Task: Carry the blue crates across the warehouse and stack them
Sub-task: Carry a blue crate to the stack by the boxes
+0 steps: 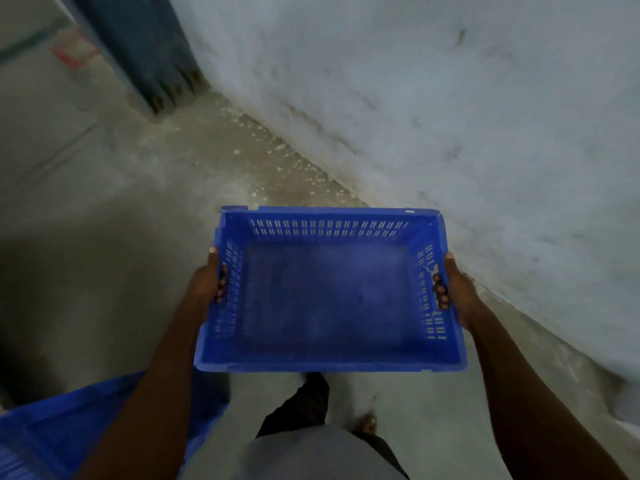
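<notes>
the blue crate (pixel 329 299) looks like moulded plastic, slotted walls, its floor dull and scuffed. the concrete floor (pixel 114 209) is matt and gritty (pale crumbs along the wall foot). the wall (pixel 450 98) is rough, stained whitewashed plaster.

A warehouse worker with bare forearms and hands, the left hand (pixel 207 282) and right hand (pixel 457 289) ungloved, wears a grey top (pixel 311 455), dark trousers (pixel 301 407) (one foot (pixel 367 422) bare).

Concrete floor (pixel 104 237); blue crate (pixel 52 427) on it
</notes>
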### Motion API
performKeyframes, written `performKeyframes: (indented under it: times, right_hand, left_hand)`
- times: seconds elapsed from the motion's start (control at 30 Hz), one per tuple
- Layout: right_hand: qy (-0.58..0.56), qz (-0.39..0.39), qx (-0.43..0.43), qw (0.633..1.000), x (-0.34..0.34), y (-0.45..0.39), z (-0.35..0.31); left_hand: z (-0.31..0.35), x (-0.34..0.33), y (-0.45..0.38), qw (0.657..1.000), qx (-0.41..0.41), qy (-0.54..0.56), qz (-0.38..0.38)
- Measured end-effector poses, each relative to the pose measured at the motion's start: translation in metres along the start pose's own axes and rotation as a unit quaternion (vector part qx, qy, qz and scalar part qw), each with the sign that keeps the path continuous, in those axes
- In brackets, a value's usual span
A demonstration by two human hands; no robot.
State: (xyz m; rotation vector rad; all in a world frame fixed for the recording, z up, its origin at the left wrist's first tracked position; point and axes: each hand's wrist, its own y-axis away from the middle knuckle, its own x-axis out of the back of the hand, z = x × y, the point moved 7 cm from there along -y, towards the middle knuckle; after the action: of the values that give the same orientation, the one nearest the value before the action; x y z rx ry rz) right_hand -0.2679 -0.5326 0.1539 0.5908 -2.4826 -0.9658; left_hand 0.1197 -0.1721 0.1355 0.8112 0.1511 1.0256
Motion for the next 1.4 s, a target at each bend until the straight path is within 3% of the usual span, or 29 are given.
performKeyframes:
  times: [0.3, 0.6, 0.8, 1.07, 1.4]
  right_hand:
    - [-0.131, 0.167, -0.02, 0.977, 0.173, 0.135, 0.122]
    - [-0.291, 0.28, -0.045, 0.914, 0.321, 0.332, 0.298]
    - [-0.374, 0.378, -0.081, 0.843, 0.39, 0.468, 0.435]
    - [-0.489, 0.46, -0.091, 0.735, 0.441, 0.628, 0.583]
    - [-0.576, 0.552, -0.136, 0.587, 0.495, 0.763, 0.741]
  left_hand:
    - [0.066, -0.157, 0.093, 0.974, -0.095, -0.148, -0.144]
    - [0.024, -0.33, 0.277, 0.901, -0.108, -0.227, -0.354]
    - [-0.045, -0.446, 0.423, 0.82, -0.149, -0.317, -0.453]
    - [-0.149, -0.6, 0.625, 0.683, -0.172, -0.424, -0.57]
    - [-0.34, -0.763, 0.874, 0.52, -0.176, -0.514, -0.659]
